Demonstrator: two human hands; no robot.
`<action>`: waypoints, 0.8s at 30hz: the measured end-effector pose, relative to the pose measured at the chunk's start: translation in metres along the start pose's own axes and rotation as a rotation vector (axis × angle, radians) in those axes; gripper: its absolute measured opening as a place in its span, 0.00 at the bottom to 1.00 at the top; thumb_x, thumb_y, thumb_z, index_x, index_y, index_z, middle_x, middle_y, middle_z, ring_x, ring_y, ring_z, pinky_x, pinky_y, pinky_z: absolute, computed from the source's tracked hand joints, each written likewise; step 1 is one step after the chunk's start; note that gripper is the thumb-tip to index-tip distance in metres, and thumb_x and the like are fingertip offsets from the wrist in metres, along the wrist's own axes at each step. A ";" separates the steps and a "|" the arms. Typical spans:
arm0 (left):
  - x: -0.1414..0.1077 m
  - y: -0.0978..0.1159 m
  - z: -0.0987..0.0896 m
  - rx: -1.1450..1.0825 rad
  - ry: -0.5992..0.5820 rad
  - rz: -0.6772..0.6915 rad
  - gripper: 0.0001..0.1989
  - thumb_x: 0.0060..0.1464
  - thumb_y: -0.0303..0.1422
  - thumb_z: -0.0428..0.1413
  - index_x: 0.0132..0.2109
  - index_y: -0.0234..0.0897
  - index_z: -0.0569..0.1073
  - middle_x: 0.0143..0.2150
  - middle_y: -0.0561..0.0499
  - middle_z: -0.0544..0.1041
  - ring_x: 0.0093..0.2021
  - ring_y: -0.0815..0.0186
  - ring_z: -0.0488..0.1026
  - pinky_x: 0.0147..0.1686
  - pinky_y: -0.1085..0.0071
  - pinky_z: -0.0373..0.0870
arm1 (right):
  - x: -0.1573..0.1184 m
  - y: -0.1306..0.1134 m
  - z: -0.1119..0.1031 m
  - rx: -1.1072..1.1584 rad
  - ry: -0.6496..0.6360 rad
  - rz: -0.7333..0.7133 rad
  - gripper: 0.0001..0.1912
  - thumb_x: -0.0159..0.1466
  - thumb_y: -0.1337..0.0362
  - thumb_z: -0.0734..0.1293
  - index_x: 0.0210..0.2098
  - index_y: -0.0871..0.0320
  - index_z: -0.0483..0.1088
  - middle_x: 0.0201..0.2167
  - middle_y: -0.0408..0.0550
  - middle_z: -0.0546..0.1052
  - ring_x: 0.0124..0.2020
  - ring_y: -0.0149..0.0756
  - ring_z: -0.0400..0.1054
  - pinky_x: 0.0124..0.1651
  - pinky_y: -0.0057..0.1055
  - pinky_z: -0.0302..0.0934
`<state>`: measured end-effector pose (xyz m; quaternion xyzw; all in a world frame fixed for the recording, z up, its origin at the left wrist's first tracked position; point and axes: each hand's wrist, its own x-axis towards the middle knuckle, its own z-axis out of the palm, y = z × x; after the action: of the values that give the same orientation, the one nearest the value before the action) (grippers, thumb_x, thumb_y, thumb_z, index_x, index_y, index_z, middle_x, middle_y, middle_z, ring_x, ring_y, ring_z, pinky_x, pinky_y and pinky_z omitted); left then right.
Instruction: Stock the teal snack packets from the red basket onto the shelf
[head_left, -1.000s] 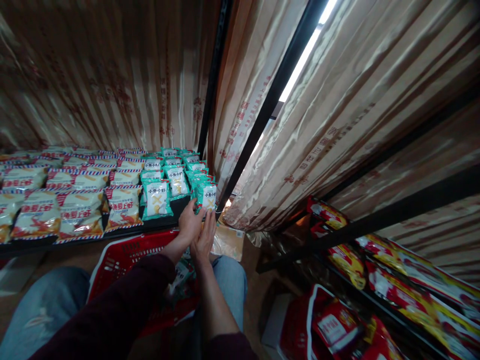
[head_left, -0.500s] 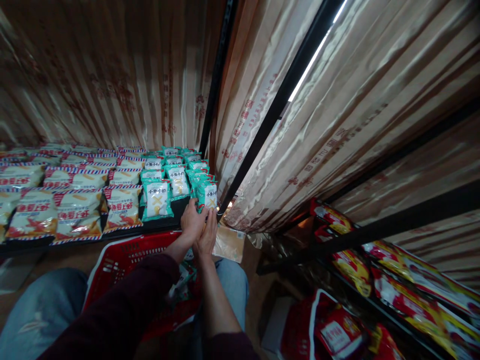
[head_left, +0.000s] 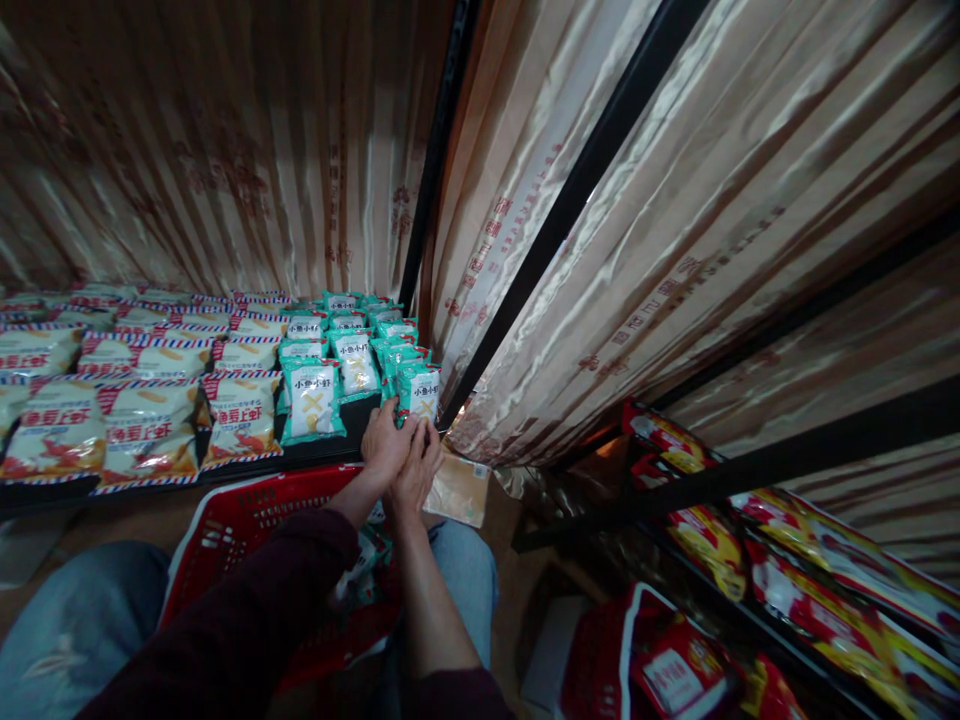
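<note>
Both hands meet at the lower edge of a green-and-white snack bag (head_left: 424, 392) at the right end of the shelf's front row. My left hand (head_left: 386, 440) has its fingers closed at the bag's lower left. Beside it and partly overlapping, my right hand (head_left: 417, 470) pinches the bag's bottom edge. Rows of matching green bags (head_left: 313, 400) stand upright to the left and behind. Below my forearms is a red basket (head_left: 225, 535) with more green bags (head_left: 367, 565) in it, partly hidden by the arms.
White-and-orange snack bags (head_left: 150, 430) fill the left of the black shelf (head_left: 356, 425). A dark metal post (head_left: 540, 225) rises at the right before draped curtains (head_left: 652, 240). A cardboard box (head_left: 459, 490), another red basket (head_left: 596, 650) and red-and-yellow packs (head_left: 817, 590) lie to the right.
The bag at my hands has shifted slightly right. The fingers of my right hand are more bent at its bottom edge. The view has shifted slightly.
</note>
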<state>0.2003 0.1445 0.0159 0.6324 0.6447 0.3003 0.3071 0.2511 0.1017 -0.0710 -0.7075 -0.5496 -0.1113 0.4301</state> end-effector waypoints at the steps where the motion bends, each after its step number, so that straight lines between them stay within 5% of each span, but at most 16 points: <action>1: 0.000 -0.001 0.001 -0.004 0.006 0.012 0.23 0.54 0.42 0.51 0.56 0.39 0.66 0.43 0.46 0.72 0.42 0.61 0.72 0.40 0.69 0.65 | 0.000 0.002 0.001 -0.005 -0.007 -0.008 0.30 0.64 0.63 0.55 0.64 0.62 0.46 0.57 0.67 0.58 0.58 0.49 0.52 0.54 0.50 0.51; 24: -0.005 -0.007 0.007 -0.066 0.035 0.025 0.26 0.54 0.43 0.51 0.58 0.37 0.64 0.47 0.44 0.72 0.42 0.61 0.72 0.41 0.68 0.66 | 0.002 -0.006 -0.007 0.041 -0.005 0.047 0.28 0.64 0.66 0.54 0.63 0.64 0.50 0.58 0.66 0.59 0.60 0.46 0.51 0.55 0.47 0.52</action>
<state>0.2011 0.1398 0.0063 0.6245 0.6317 0.3363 0.3127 0.2486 0.0979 -0.0625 -0.7116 -0.5359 -0.0883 0.4457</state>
